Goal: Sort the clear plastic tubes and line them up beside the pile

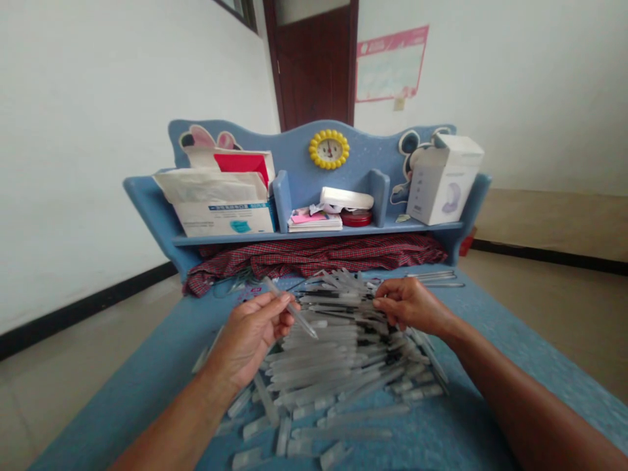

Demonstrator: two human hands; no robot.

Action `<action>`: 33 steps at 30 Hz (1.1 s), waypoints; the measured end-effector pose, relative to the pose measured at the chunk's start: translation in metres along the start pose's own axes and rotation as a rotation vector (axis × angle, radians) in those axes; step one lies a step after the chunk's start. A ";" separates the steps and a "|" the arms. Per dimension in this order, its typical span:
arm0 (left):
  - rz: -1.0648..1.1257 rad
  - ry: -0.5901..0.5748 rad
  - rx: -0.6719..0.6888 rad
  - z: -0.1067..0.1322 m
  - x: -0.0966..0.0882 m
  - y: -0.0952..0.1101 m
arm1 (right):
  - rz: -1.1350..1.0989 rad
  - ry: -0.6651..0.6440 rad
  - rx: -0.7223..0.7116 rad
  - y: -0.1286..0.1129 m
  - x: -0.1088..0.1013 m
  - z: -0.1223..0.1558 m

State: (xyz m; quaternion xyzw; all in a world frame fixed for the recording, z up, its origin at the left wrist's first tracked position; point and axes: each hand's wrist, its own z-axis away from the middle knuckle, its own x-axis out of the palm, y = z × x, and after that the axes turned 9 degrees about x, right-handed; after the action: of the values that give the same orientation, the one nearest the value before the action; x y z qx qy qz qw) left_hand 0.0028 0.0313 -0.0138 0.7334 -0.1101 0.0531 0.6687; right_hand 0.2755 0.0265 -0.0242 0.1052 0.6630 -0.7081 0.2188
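Observation:
My left hand (252,333) pinches a clear plastic pen barrel (290,308) between thumb and fingers, its tip slanting down to the right above the heap. A big pile of clear barrels and dark pen refills (338,353) covers the middle of the blue desk (490,340). My right hand (409,306) rests on the pile's far right side, fingers curled and pinching among the dark refills; what it grips is hidden.
A blue shelf unit (314,229) stands at the desk's back with a mask box (226,212), papers, a white carton (444,180) and a small yellow clock (329,149). Red plaid cloth (318,255) lies beneath it. Behind is a brown door (316,62).

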 end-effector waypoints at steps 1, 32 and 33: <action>-0.001 0.001 0.001 0.000 0.000 0.000 | 0.002 0.008 -0.002 -0.002 -0.002 0.001; 0.004 0.180 0.178 -0.001 -0.003 0.007 | 0.648 0.044 -0.371 -0.038 0.041 0.029; 0.004 0.190 0.189 -0.002 -0.004 0.007 | 0.735 0.054 -0.373 -0.043 0.046 0.027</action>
State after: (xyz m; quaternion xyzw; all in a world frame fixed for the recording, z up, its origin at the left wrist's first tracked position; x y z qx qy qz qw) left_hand -0.0023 0.0329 -0.0074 0.7846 -0.0421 0.1336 0.6040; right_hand 0.2197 -0.0072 -0.0035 0.3120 0.7039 -0.4476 0.4549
